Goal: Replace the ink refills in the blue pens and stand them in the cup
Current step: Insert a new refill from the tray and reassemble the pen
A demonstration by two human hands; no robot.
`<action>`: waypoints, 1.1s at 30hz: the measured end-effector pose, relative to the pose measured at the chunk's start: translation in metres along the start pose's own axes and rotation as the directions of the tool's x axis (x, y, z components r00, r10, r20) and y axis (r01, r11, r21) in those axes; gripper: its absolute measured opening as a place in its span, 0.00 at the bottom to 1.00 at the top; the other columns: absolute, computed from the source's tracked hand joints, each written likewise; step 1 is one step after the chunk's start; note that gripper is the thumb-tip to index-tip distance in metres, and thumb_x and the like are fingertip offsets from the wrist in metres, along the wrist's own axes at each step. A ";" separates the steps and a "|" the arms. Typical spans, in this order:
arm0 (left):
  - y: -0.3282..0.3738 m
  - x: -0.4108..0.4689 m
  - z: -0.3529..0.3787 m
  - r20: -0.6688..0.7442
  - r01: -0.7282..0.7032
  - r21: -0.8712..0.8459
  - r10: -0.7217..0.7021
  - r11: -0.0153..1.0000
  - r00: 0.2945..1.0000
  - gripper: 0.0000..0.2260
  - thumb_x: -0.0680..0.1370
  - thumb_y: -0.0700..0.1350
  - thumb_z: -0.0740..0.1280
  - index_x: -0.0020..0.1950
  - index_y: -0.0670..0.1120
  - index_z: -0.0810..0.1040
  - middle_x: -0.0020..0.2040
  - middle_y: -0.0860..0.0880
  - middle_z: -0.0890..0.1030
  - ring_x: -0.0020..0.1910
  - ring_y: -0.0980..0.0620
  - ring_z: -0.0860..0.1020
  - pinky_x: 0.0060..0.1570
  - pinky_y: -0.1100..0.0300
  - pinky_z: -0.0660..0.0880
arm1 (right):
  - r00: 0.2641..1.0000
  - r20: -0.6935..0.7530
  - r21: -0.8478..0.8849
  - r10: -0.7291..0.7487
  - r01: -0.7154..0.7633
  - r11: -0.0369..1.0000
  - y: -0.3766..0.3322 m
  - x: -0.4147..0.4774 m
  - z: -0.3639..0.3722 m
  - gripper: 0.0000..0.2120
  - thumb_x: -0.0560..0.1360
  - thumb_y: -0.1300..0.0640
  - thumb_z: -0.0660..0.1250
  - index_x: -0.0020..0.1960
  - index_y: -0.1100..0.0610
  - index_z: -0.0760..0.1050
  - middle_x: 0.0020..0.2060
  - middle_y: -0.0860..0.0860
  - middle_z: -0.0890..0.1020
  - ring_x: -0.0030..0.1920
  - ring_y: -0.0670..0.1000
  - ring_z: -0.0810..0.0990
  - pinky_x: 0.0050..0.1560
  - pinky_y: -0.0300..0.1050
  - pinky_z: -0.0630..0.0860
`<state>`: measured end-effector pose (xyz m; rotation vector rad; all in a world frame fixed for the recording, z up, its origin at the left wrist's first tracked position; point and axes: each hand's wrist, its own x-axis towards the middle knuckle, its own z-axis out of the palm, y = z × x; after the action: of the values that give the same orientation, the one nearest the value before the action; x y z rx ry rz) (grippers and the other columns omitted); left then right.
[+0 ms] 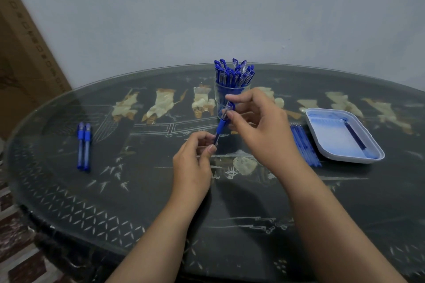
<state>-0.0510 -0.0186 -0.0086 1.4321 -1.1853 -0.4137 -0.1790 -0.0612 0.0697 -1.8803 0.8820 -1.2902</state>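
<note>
A home room, by the look of it: an ornate inlaid table under glass, plain painted wall, cardboard box leaning aside

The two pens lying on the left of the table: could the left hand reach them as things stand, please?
Probably yes, once freed. The left hand now holds the lower end of a pen, but bare table lies between it and the two pens.

Left hand and right hand pinching one pen tilted above table, cup of pens behind, two pens left, refills beside tray right.
</note>
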 end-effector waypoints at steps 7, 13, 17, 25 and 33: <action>0.002 -0.001 -0.001 -0.010 0.003 -0.017 -0.003 1.000 1.000 0.18 0.77 0.33 0.66 0.45 0.59 0.74 0.45 0.51 0.82 0.43 0.58 0.81 0.44 0.73 0.73 | 0.998 -0.002 -0.017 -0.056 0.056 0.998 -0.001 -0.002 0.004 0.13 0.76 0.65 0.69 0.46 0.47 0.74 0.47 0.37 0.82 0.45 0.39 0.82 0.45 0.32 0.76; 0.001 -0.001 -0.001 -0.003 0.013 -0.018 -0.013 1.000 1.000 0.17 0.77 0.34 0.67 0.45 0.59 0.75 0.45 0.51 0.82 0.44 0.58 0.81 0.44 0.72 0.73 | 0.997 -0.006 -0.017 -0.079 0.079 0.997 0.001 -0.001 0.003 0.15 0.76 0.65 0.69 0.45 0.45 0.74 0.46 0.38 0.82 0.45 0.39 0.83 0.46 0.33 0.77; 0.000 -0.001 -0.002 -0.015 0.010 -0.019 -0.010 1.000 1.000 0.17 0.77 0.33 0.67 0.45 0.58 0.75 0.46 0.51 0.82 0.44 0.58 0.81 0.44 0.73 0.73 | 0.997 -0.010 -0.008 -0.070 0.070 0.997 0.003 -0.002 0.006 0.15 0.76 0.65 0.69 0.44 0.44 0.73 0.47 0.39 0.83 0.46 0.41 0.83 0.49 0.43 0.81; -0.002 0.001 -0.001 -0.040 0.030 -0.004 -0.030 1.000 0.999 0.15 0.77 0.34 0.67 0.46 0.56 0.77 0.46 0.53 0.82 0.45 0.59 0.80 0.46 0.72 0.74 | 0.998 -0.028 0.020 -0.047 0.047 0.999 0.007 -0.005 0.008 0.17 0.76 0.65 0.68 0.43 0.43 0.71 0.49 0.38 0.82 0.49 0.43 0.83 0.48 0.52 0.82; 0.004 -0.001 -0.004 0.021 0.037 -0.029 -0.037 0.999 0.999 0.11 0.76 0.34 0.69 0.47 0.51 0.78 0.45 0.54 0.82 0.40 0.62 0.79 0.43 0.74 0.72 | 0.995 -0.060 -0.054 -0.081 0.078 0.995 0.008 -0.005 0.013 0.19 0.75 0.65 0.70 0.49 0.41 0.70 0.45 0.38 0.79 0.43 0.40 0.80 0.45 0.39 0.80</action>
<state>-0.0503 -0.0147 -0.0043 1.4289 -1.1655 -0.4709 -0.1691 -0.0592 0.0569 -1.9419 0.8879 -1.3929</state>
